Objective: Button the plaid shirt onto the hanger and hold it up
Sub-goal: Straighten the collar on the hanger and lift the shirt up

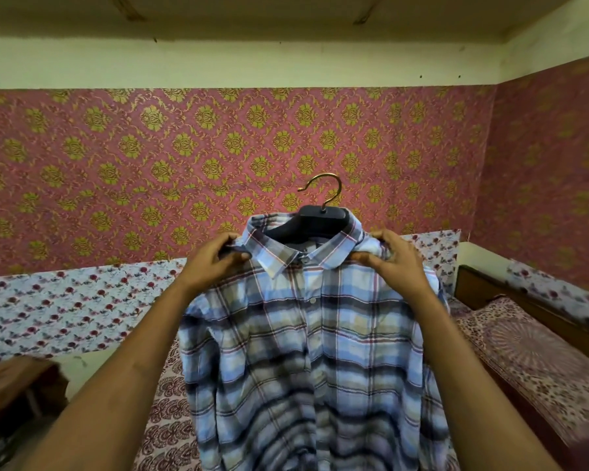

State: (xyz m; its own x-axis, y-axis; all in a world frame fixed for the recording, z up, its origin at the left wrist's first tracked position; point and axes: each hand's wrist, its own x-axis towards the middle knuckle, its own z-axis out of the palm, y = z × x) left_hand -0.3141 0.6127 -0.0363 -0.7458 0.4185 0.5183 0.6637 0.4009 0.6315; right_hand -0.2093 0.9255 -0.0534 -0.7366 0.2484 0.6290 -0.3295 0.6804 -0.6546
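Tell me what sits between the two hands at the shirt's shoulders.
Head view: between left hand and right hand lie the blue plaid shirt's collar and the dark plastic hanger.

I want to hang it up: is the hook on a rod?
No, the hook is free in the air, with only the wall behind it.

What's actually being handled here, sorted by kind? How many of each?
Plaid shirt: 1
Hanger: 1
Hands, left hand and right hand, each pinching a shoulder: 2
Total: 4
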